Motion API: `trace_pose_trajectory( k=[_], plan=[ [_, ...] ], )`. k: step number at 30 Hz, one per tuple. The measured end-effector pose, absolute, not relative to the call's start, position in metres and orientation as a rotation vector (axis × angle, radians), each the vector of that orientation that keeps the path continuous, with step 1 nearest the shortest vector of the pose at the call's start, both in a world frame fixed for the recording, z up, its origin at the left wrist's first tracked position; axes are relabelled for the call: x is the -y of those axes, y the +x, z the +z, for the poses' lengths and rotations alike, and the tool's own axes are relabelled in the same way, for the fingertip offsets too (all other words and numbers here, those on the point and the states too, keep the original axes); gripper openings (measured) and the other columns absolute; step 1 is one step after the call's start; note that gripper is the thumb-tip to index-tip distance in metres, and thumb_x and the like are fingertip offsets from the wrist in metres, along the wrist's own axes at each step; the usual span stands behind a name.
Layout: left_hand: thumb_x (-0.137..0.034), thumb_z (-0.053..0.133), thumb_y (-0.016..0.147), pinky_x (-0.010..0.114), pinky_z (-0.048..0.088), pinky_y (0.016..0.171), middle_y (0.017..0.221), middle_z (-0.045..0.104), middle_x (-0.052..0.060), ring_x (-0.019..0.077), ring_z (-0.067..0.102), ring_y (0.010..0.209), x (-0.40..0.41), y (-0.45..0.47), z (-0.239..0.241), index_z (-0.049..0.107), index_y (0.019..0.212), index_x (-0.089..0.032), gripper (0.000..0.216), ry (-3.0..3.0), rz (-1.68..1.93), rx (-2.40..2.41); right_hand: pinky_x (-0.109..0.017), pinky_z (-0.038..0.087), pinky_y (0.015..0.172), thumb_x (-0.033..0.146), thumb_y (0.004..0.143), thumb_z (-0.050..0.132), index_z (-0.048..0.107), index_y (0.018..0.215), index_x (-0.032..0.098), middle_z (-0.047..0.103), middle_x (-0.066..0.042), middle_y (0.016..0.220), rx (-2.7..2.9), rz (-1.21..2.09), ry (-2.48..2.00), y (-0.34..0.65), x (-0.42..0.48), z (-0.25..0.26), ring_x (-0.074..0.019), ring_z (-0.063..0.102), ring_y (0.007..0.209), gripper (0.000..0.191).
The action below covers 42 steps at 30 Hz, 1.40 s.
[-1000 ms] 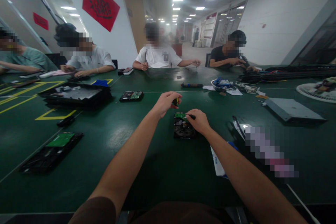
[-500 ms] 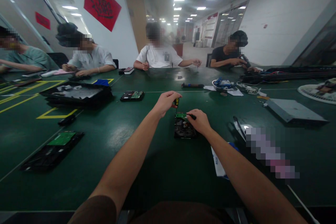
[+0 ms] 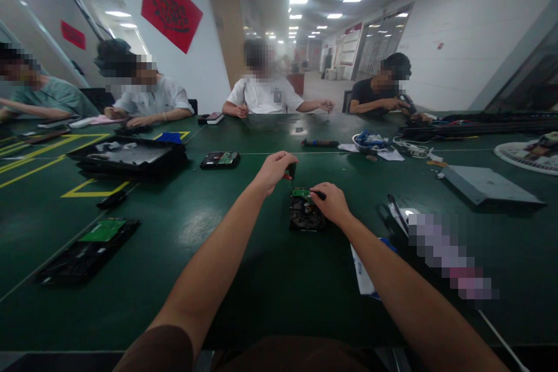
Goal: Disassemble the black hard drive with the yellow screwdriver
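Note:
A hard drive (image 3: 307, 215) with a green circuit board (image 3: 300, 192) at its far end lies on the green table in front of me. My left hand (image 3: 274, 171) is closed on the dark handle of a screwdriver (image 3: 292, 171), held upright with its shaft pointing down at the board's far left corner. Whether the tip touches a screw is too small to tell. At the drive's right side, my right hand (image 3: 333, 202) pinches a short black-handled tool (image 3: 320, 194); its tip points left over the board, and its kind is unclear.
Other hard drives lie at left (image 3: 89, 250) and farther back (image 3: 220, 159). A black tray (image 3: 126, 157) stands back left. To the right are a grey metal box (image 3: 490, 184), a blue-and-white packet (image 3: 364, 270) and a phone-like blurred object (image 3: 449, 256). Several people sit across the table.
The screwdriver handle has turned: its yellow marking, visible before, no longer shows. My left fingers have shifted slightly left, while my right hand and the drive stay put.

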<state>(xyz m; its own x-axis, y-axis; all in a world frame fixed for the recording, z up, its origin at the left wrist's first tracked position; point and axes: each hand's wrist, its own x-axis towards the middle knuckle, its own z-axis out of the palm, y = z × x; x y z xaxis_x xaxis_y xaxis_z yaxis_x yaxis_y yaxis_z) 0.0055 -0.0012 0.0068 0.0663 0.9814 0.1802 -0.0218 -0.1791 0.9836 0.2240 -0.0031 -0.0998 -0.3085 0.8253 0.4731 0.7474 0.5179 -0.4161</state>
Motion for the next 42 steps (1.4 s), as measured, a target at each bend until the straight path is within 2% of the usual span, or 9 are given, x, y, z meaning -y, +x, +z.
trace_pose_trajectory(
  k=[6,9,16,20,24,30,35,40,42],
  plan=[
    [-0.036,0.069,0.081,0.027,0.053,0.059,0.087,0.071,0.010,0.0184,0.066,0.079,0.0078,0.0079,0.0108,0.067,0.086,-0.016,0.021,1.289,1.135,-0.884,-0.041,0.049,0.094,0.025,0.091,0.066,0.077,0.101,0.025,0.075,-0.006,0.109,2.099,0.164,-1.286,0.2219,0.0061,-0.0954,-0.0237,0.066,0.102,0.014],
    [-0.033,0.067,0.081,0.030,0.057,0.064,0.086,0.071,0.011,0.0191,0.067,0.080,0.0048,0.0071,0.0096,0.066,0.083,-0.016,0.017,1.233,1.189,-0.885,-0.040,0.049,0.094,0.025,0.091,0.066,0.077,0.099,0.024,0.075,-0.007,0.108,2.102,0.160,-1.286,0.2214,0.0066,-0.0950,-0.0236,0.066,0.101,0.014],
    [-0.036,0.065,0.083,0.024,0.052,0.057,0.090,0.069,0.009,0.0171,0.062,0.079,0.0038,0.0048,0.0109,0.075,0.085,-0.016,0.023,1.425,1.300,-1.056,-0.041,0.049,0.094,0.026,0.092,0.066,0.076,0.101,0.023,0.075,-0.007,0.108,2.112,0.150,-1.276,0.2221,0.0055,-0.0962,-0.0241,0.066,0.101,0.014],
    [-0.034,0.067,0.085,0.029,0.056,0.062,0.086,0.070,0.009,0.0193,0.066,0.080,0.0076,0.0099,0.0114,0.069,0.096,-0.016,0.022,1.297,1.259,-0.946,-0.041,0.049,0.094,0.026,0.091,0.067,0.076,0.101,0.024,0.075,-0.007,0.108,2.108,0.154,-1.273,0.2219,0.0055,-0.0965,-0.0241,0.066,0.102,0.013],
    [-0.033,0.069,0.086,0.032,0.058,0.067,0.090,0.072,0.010,0.0195,0.069,0.084,0.0040,0.0107,0.0074,0.060,0.093,-0.016,0.021,1.127,1.281,-0.881,-0.041,0.050,0.094,0.026,0.091,0.067,0.076,0.100,0.024,0.075,-0.007,0.108,2.098,0.154,-1.275,0.2219,0.0049,-0.0975,-0.0242,0.066,0.102,0.012],
    [-0.038,0.071,0.082,0.022,0.050,0.056,0.086,0.067,0.007,0.0146,0.063,0.077,0.0009,0.0063,0.0064,0.069,0.086,-0.015,0.024,1.257,1.302,-0.948,-0.040,0.050,0.093,0.026,0.092,0.067,0.075,0.101,0.024,0.074,-0.006,0.110,2.099,0.169,-1.278,0.2232,0.0036,-0.0995,-0.0240,0.066,0.103,0.013],
    [-0.038,0.068,0.086,0.029,0.056,0.061,0.089,0.071,0.010,0.0200,0.068,0.084,0.0050,0.0083,0.0082,0.065,0.097,-0.015,0.025,1.224,1.225,-0.866,-0.040,0.049,0.092,0.027,0.091,0.066,0.070,0.103,0.023,0.073,-0.006,0.108,2.062,0.168,-1.295,0.2227,0.0043,-0.1013,-0.0239,0.065,0.101,0.013],
    [-0.033,0.065,0.089,0.035,0.060,0.070,0.090,0.073,0.011,0.0203,0.071,0.084,0.0022,0.0102,0.0052,0.057,0.097,-0.017,0.020,1.122,1.257,-0.853,-0.037,0.049,0.084,0.026,0.088,0.067,0.059,0.090,0.024,0.072,-0.005,0.102,1.950,0.230,-1.342,0.2206,0.0057,-0.1023,-0.0223,0.065,0.092,0.008],
    [-0.033,0.065,0.089,0.037,0.061,0.072,0.091,0.073,0.011,0.0203,0.071,0.084,0.0012,0.0102,0.0041,0.057,0.095,-0.017,0.019,1.122,1.252,-0.854,-0.038,0.049,0.086,0.023,0.087,0.066,0.054,0.078,0.024,0.072,-0.005,0.103,1.969,0.240,-1.297,0.2200,0.0065,-0.1011,-0.0223,0.066,0.095,0.015]
  ],
)
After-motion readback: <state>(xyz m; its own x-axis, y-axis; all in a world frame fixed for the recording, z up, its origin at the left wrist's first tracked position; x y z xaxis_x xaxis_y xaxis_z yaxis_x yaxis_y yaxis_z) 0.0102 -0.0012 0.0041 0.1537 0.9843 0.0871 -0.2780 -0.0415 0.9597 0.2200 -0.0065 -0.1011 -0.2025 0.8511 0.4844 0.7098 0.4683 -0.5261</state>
